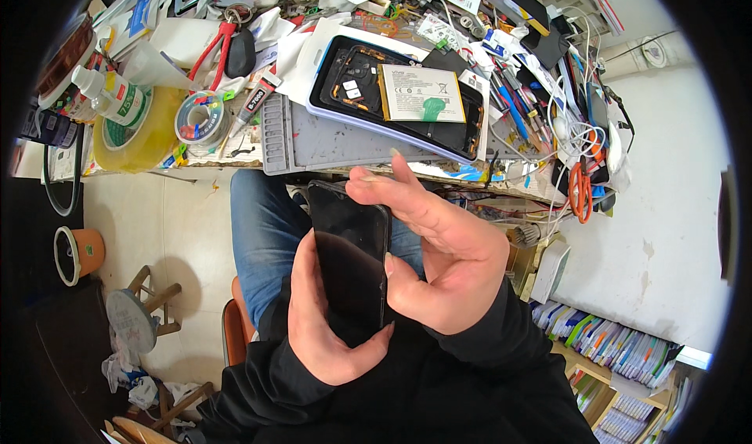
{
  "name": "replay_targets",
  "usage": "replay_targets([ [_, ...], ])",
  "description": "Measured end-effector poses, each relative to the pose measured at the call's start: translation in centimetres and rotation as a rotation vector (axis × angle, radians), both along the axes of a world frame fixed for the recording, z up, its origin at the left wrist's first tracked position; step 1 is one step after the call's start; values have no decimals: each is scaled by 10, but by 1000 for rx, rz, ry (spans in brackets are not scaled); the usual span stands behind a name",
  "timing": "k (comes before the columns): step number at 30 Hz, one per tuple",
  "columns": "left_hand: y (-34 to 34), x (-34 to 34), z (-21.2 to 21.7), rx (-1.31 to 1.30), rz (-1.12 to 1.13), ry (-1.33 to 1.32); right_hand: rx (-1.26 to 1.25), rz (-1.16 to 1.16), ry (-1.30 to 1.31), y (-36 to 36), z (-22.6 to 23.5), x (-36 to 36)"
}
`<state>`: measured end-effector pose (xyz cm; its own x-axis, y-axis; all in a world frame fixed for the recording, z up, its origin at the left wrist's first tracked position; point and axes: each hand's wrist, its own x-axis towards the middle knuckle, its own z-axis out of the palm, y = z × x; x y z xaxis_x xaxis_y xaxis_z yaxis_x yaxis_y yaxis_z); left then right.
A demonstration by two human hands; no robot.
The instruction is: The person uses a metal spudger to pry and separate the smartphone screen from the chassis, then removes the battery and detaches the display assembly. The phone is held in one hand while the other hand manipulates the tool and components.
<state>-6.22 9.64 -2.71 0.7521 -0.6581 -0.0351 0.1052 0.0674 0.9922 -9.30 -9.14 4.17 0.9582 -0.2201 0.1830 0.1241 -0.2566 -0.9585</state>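
A black smartphone (350, 264) is held upright over my lap, its dark glossy face toward me. My left hand (325, 318) is closed round its lower part, fingers along the left edge and thumb at the lower right. My right hand (442, 248) is at the upper right of the phone, with its fingers over the top corner and its thumb against the right edge. On the bench beyond lies an opened phone body (360, 68) with a pale purple rim. A loose battery (423, 93) with green tape rests across it.
The opened phone sits on a grey work mat (321, 142). To its left are a glue tube (254, 103), a solder wire spool (201, 119) and a spray bottle (117, 99). Tools and cables (576, 130) crowd the right. A wooden stool (133, 318) stands on the floor at left.
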Motion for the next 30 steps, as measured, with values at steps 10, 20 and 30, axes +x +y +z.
replay_targets([
  [10, 6, -1, -1, 38, -95, -3, 22, -68, 16, -5, 3, 1],
  [20, 5, -4, -6, 36, -37, -48, 15, -105, 140, -9, 5, 3],
  [30, -3, 11, -3, -133, 105, 213, -43, 120, 45, 16, -12, 12],
])
